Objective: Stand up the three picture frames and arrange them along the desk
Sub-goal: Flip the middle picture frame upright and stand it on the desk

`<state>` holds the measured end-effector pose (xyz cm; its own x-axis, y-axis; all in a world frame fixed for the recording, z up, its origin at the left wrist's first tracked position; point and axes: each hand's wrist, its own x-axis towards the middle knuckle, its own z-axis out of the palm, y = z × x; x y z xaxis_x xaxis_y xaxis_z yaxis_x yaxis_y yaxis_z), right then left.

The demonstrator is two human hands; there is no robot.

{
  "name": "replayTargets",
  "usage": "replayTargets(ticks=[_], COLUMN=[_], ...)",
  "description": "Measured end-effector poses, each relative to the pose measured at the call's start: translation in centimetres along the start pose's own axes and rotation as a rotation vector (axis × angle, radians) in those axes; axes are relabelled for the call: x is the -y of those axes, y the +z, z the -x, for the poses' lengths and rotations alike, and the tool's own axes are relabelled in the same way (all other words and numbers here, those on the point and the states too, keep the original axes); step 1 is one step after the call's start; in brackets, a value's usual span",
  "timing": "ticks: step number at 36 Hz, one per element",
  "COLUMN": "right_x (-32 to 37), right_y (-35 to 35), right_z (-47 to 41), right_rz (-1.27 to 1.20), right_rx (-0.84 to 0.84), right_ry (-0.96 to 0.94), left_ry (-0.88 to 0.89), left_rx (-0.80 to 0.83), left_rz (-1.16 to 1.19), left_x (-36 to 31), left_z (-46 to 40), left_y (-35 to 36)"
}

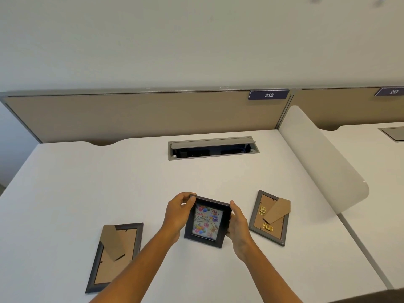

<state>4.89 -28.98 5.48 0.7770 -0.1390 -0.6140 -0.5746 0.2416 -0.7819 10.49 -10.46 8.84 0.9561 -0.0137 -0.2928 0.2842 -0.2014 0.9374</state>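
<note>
Three picture frames on the white counter (65,182). One, the birthday frame (207,221), is held front-up between both hands, tilted, just nearer the viewer than the open cable hatch (213,148); whether its lower edge touches the counter cannot be told. Print reads "Happy Birthday", with balloons.

Left hand (178,213): fingers curled round the frame's top-left corner and left edge, thumb on the top rim. Right hand (238,224): fingers wrapped behind the right edge, thumb up along that side.

The other two frames lie face-down, backs showing. Dark frame (115,256): left of the birthday frame and nearer the viewer, apart from it, brown easel leg folded across its backing; the left forearm crosses its lower right corner. Grey frame (271,217): just right of the right hand, not touching it, easel leg swung outward past its top right corner; two brass hangers visible on its backing.

Beyond the cable hatch: tan partition (142,114) with one number plate "212" (269,95). One white side divider (323,158) stands right of the grey frame.
</note>
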Motion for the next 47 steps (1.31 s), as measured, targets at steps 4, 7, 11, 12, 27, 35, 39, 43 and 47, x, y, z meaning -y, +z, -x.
replayTargets(ticks=[4, 7, 11, 12, 27, 35, 39, 43, 47], right_x=[0.3, 0.5, 0.5, 0.6, 0.5, 0.4, 0.6, 0.7, 0.5], right_y=[-0.1, 0.0, 0.0, 0.0, 0.1, 1.1, 2.1, 4.0, 6.1], right_z=[0.0, 0.1, 0.2, 0.3, 1.7, 1.3, 1.0, 1.2, 1.5], right_rz=[0.022, 0.044, 0.059, 0.066, 0.138, 0.667, 0.888, 0.976, 1.024], right_rx=[0.013, 0.026, 0.031, 0.032, -0.124, -0.473, -0.47, -0.403, -0.324], right_ry=[0.027, 0.033, 0.029, 0.03, -0.192, -0.719, -0.924, -1.041, -1.09], left_ry=[-0.013, -0.038, -0.07, -0.075, -0.088, 0.003, 0.113, 0.242, 0.271], left_rx=[-0.004, -0.006, 0.004, 0.005, -0.031, -0.06, -0.089, -0.14, -0.206], left_rz=[-0.005, -0.019, -0.025, -0.029, -0.056, -0.165, -0.408, -0.571, -0.654], left_x=[-0.1, 0.0, 0.2, 0.3, 1.9, 2.7, 3.3, 4.4, 5.3], left_z=[0.0, 0.0, 0.2, 0.3, 1.3, 2.6, 2.8, 2.8, 3.2], left_y=[0.0, 0.0, -0.1, -0.1, -1.5, -3.3, -4.7, -7.2, -10.3])
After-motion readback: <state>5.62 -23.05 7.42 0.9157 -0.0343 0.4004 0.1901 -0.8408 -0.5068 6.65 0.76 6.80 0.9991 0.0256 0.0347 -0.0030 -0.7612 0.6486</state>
